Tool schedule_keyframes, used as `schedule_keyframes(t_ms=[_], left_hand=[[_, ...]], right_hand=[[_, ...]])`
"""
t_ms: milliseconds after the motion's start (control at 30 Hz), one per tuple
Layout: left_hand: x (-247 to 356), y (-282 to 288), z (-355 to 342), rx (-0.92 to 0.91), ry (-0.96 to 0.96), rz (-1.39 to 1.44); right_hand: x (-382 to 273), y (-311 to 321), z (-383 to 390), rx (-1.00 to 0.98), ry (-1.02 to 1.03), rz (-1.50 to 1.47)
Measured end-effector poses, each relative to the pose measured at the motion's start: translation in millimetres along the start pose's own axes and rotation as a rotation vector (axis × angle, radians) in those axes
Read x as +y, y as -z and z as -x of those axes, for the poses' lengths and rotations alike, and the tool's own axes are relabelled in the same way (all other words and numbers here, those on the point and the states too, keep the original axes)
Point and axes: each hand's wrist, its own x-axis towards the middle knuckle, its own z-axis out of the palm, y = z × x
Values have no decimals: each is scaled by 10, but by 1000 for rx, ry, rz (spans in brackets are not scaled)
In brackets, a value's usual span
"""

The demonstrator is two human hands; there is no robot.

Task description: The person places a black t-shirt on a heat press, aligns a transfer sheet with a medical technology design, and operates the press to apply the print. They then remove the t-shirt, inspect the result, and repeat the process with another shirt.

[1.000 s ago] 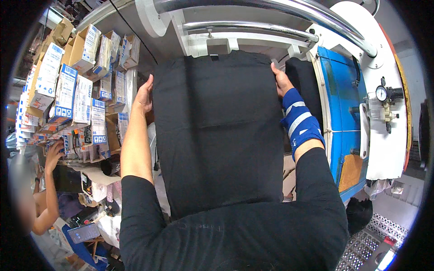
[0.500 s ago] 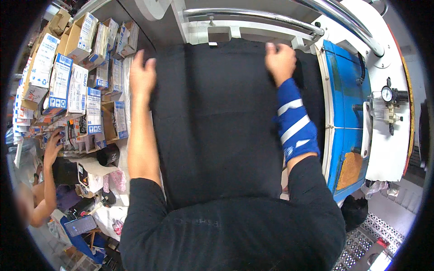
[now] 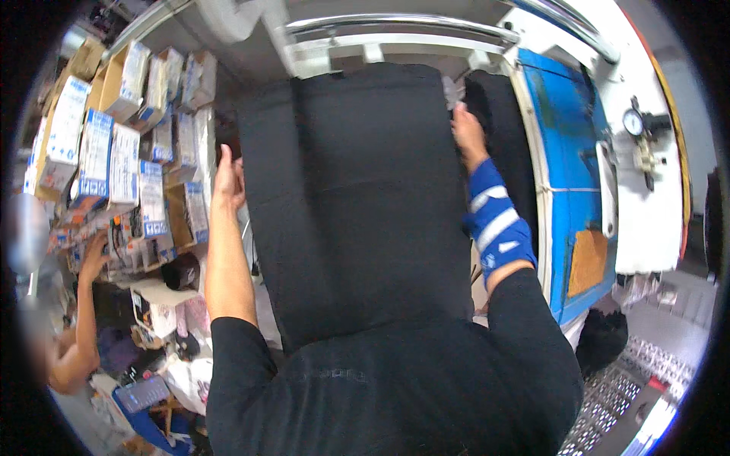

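Note:
A broad sheet of black cloth (image 3: 365,190) spans the space in front of me, reaching from my shirt to the white machine frame. My left hand (image 3: 230,181) is at its left edge, thumb pointing up and fingers curled, their tips partly hidden by the cloth. On the opposite edge, my right hand (image 3: 470,138) grips the cloth with its thumb along the side; the other fingers are hidden behind it. A blue and white sleeve (image 3: 498,216) covers my right forearm. More black fabric (image 3: 509,129) lies to the right, separated from the sheet by a gap.
Stacked cardboard boxes (image 3: 95,152) line the left side, where another person's arm (image 3: 87,304) reaches in. A metal bar (image 3: 403,24) crosses the far side. To the right are a blue panel (image 3: 563,159) and a pressure gauge (image 3: 633,121) on a white machine surface.
Both hands have moved from above the far part of the cloth down to its side edges. The sheet's right edge now stands apart from the fabric beside it. The view has shifted slightly.

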Motion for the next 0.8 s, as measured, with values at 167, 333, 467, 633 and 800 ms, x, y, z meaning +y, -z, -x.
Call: schedule_keyframes(t_ms=[167, 333, 467, 633, 800], left_hand=[[102, -524, -9, -214, -89, 241], [325, -445, 28, 206, -469, -248], [266, -440, 193, 601, -819, -835], [338, -472, 69, 663, -742, -878], [365, -451, 123, 667, -854, -700]], right_hand=[[-517, -219, 221, -416, -374, -618], [-239, -17, -29, 65, 26, -615], [-427, -162, 149, 367, 382, 164], [-354, -81, 117, 435, 448, 224], [-436, -18, 107, 435, 464, 224]])
